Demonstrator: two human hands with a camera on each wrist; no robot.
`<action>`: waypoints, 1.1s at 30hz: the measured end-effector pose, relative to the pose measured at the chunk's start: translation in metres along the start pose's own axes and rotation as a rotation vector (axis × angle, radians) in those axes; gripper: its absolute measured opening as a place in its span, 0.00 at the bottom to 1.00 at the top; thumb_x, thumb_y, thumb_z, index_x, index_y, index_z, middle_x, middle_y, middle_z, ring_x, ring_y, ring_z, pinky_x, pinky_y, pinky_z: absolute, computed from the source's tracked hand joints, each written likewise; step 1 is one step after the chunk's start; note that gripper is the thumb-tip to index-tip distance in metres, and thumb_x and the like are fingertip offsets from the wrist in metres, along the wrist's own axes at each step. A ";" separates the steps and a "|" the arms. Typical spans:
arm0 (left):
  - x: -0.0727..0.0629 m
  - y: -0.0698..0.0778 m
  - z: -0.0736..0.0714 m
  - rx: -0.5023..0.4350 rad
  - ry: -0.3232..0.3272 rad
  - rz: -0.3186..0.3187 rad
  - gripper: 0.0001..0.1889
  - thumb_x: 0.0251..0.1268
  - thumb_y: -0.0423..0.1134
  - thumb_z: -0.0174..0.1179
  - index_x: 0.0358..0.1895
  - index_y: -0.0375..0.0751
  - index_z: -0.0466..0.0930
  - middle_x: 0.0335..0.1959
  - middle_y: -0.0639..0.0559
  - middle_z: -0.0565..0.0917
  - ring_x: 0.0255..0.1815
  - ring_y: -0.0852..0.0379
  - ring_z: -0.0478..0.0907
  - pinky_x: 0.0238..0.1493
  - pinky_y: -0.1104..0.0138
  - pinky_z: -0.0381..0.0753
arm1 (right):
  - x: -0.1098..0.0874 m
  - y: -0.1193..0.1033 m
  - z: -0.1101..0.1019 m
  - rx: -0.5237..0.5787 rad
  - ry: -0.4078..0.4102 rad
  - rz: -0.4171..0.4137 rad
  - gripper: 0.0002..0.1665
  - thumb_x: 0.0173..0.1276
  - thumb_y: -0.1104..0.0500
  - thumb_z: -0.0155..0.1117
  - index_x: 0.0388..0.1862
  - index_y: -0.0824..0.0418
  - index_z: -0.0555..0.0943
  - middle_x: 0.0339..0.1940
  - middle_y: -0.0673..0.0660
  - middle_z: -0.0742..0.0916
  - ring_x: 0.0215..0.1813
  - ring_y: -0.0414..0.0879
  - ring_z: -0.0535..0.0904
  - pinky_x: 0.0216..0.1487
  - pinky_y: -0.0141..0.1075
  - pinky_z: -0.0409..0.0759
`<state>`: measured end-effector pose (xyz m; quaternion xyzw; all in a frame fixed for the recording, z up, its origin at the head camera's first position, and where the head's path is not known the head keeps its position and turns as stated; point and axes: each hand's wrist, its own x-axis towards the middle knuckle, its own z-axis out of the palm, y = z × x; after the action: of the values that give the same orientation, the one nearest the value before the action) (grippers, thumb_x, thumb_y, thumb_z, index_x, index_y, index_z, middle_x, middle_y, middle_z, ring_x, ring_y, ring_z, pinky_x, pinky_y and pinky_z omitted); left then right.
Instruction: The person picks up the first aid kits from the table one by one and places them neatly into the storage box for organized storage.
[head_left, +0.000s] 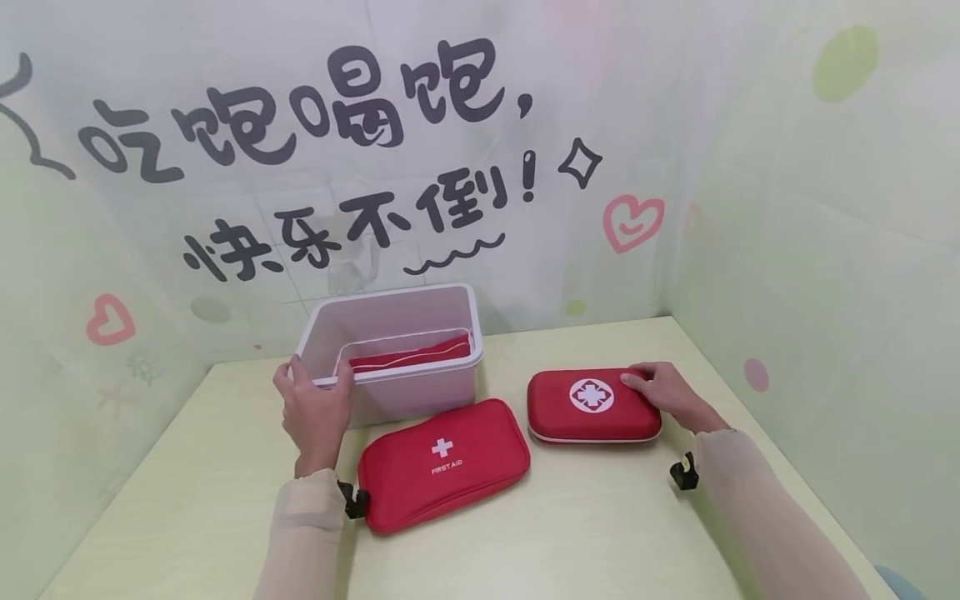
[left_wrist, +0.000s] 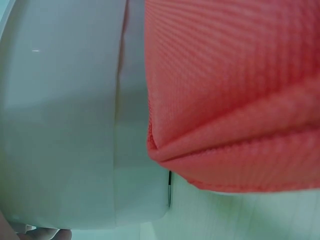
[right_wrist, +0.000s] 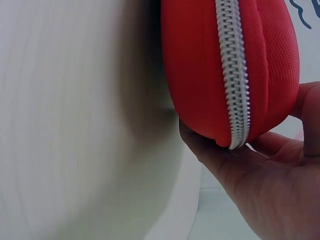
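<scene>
My left hand (head_left: 315, 417) grips the near left corner of a white plastic bin (head_left: 416, 396), thumb over the rim. Inside the bin lies a red item with pale edging (head_left: 408, 357), mostly hidden by the front wall. A soft red first aid pouch (head_left: 480, 467) with a white cross lies slanted in front of the bin, close beside my left wrist. With my right hand (head_left: 667, 392) I hold the right end of a red first aid case (head_left: 558, 404), thumb on top and fingers underneath. Its pale zipper (right_wrist: 232, 75) shows in the right wrist view, with the case just over the table.
The pale wooden table (head_left: 585, 525) meets a printed curtain (head_left: 525, 308) at the back, and curtain panels rise along both sides. Black wrist mounts (head_left: 684, 472) stick out from both sleeves, the left one against the soft pouch in the head view.
</scene>
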<state>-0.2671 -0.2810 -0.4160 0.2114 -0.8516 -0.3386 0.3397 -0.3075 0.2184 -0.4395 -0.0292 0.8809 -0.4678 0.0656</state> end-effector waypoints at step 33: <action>0.001 -0.002 0.001 0.006 0.000 0.004 0.43 0.65 0.62 0.53 0.76 0.36 0.57 0.69 0.36 0.62 0.49 0.28 0.76 0.51 0.32 0.74 | 0.015 -0.036 -0.003 0.235 0.158 0.134 0.32 0.80 0.54 0.49 0.72 0.73 0.65 0.63 0.72 0.76 0.37 0.41 0.79 0.34 0.27 0.82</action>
<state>-0.2682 -0.2823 -0.4176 0.2109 -0.8530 -0.3354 0.3397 -0.3233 0.1991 -0.4098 0.0743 0.8225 -0.5631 0.0299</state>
